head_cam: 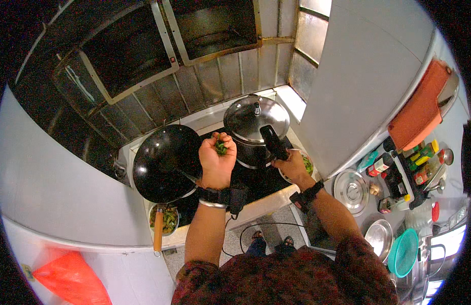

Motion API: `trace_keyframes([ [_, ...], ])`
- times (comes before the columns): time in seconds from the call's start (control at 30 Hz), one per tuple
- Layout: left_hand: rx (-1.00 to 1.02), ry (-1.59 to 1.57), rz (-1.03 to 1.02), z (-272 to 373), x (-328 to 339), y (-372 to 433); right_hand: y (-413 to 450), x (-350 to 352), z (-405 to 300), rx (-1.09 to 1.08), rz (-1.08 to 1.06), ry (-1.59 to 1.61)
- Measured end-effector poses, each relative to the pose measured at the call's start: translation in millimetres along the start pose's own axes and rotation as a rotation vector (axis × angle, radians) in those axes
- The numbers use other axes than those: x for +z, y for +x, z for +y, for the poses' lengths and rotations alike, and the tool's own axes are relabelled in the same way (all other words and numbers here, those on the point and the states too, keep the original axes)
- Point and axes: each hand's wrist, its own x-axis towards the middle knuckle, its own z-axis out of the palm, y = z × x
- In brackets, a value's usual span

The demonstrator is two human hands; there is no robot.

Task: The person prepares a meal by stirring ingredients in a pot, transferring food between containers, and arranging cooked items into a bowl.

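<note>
My left hand is raised over the hob, fingers curled around a bunch of chopped greens. Below and to its left is a black wok with a wooden handle. What looks like a thin metal utensil shows at the wok's right side, partly hidden by my wrist. My right hand grips the lower end of a black handle; whether it joins the pot behind cannot be told. That dark pot wears a shiny metal lid. Behind the right hand sits a plate of greens, partly hidden.
A bowl of cooked vegetables stands under the wok handle. On the right counter are a steel lid, sauce bottles, a metal basin and a green colander. A red plastic bag lies lower left. A cable hangs near my feet.
</note>
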Motion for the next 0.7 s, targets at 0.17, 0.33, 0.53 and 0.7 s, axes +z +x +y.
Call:
trace_keyframes([
  [0.17, 0.108, 0.07, 0.054, 22, -9, 17, -15, -11, -68, 0.14, -0.019, 0.181],
  [0.33, 0.125, 0.143, 0.144, 10, -12, 41, 0, -40, -67, 0.144, 0.165, 0.279],
  [0.53, 0.06, 0.64, 0.214, 1, 2, 105, -9, -75, -84, 0.15, 0.139, 0.392],
  [0.7, 0.167, 1.279, 0.132, -14, -1, 116, -22, -89, -83, 0.168, 0.114, 0.445],
])
